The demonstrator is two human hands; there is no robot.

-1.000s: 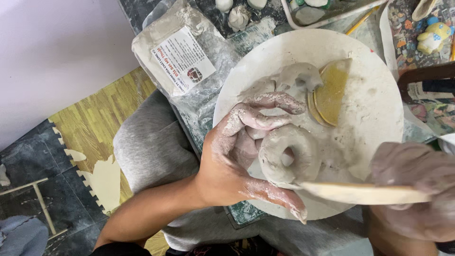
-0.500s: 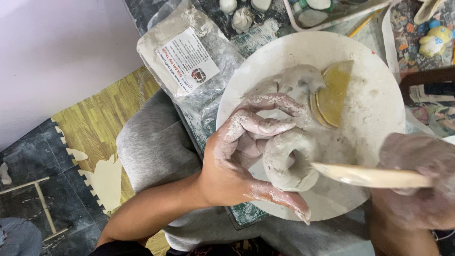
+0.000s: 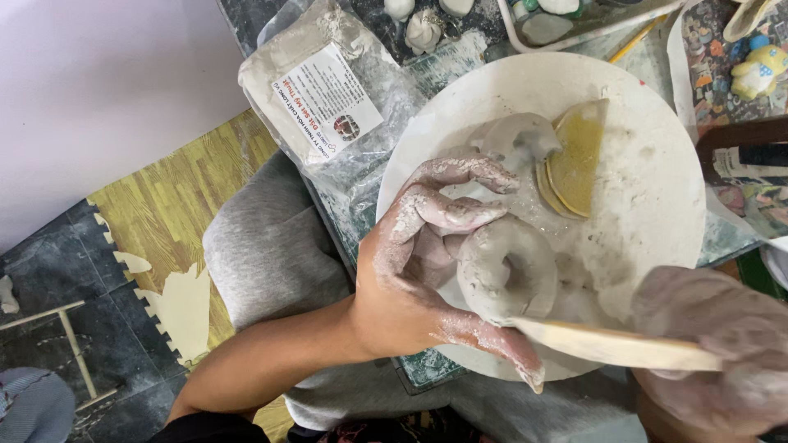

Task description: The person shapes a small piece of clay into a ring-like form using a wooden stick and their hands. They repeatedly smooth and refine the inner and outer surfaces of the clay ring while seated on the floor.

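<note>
Clay ring (image 3: pixel 509 267) sits on the round white board (image 3: pixel 657 164), near its lower left edge. Left hand (image 3: pixel 427 271), smeared with clay, cups the ring with spread fingers. Right hand (image 3: pixel 722 353), blurred, grips a wooden tool (image 3: pixel 607 344) whose tip touches the ring's lower side. Yellow sponge (image 3: pixel 574 160) lies beside a clay lump (image 3: pixel 517 139); a clay bag (image 3: pixel 328 107) lies on the tabletop to the left.

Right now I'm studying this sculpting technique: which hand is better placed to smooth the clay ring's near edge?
Probably the right hand: it holds the wooden tool, whose tip touches the clay ring. The left hand is cupped around the ring, steadying it.
</note>
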